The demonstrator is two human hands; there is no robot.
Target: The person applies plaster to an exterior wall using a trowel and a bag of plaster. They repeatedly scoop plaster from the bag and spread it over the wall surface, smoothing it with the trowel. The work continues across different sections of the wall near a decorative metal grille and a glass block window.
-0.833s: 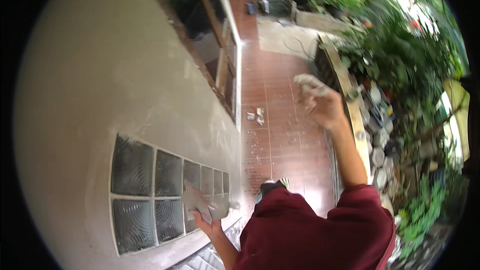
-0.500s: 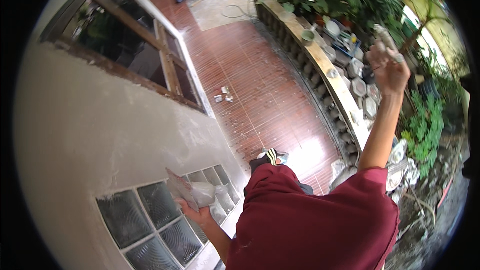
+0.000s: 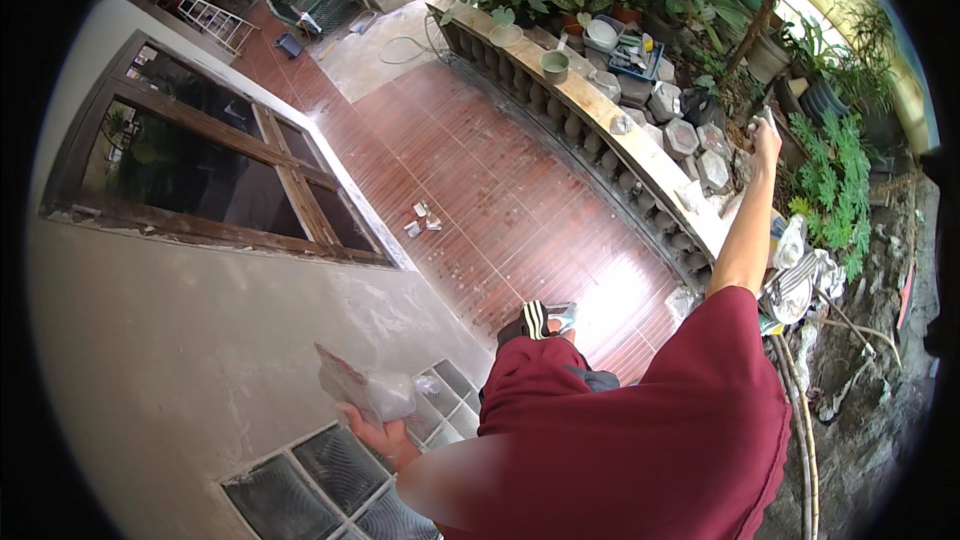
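Observation:
My left hand [image 3: 378,432] is at the lower left, in front of the plastered wall [image 3: 180,340]. Its fingers are closed around a clear plastic bag [image 3: 385,396] with whitish contents and faint reddish markings. Far out to the right, my right arm is stretched past the balustrade [image 3: 600,110]. At its end, the right hand [image 3: 766,140] is small in view, its fingers bent. Something greyish shows at the fingertips; whether it is a held thing or coated fingers is unclear.
Glass blocks [image 3: 285,495] are set low in the wall, below a wood-framed window [image 3: 200,160]. Small white scraps [image 3: 422,220] lie on the red tiled floor [image 3: 450,160]. A green cup [image 3: 554,65] stands on the balustrade's top. Beyond are a blue tray [image 3: 640,58], stone blocks [image 3: 682,138] and plants [image 3: 835,180].
The view has shifted, so the window and floor show further left and lower. My right hand has turned and its fingers look more bent. The left hand still holds the bag.

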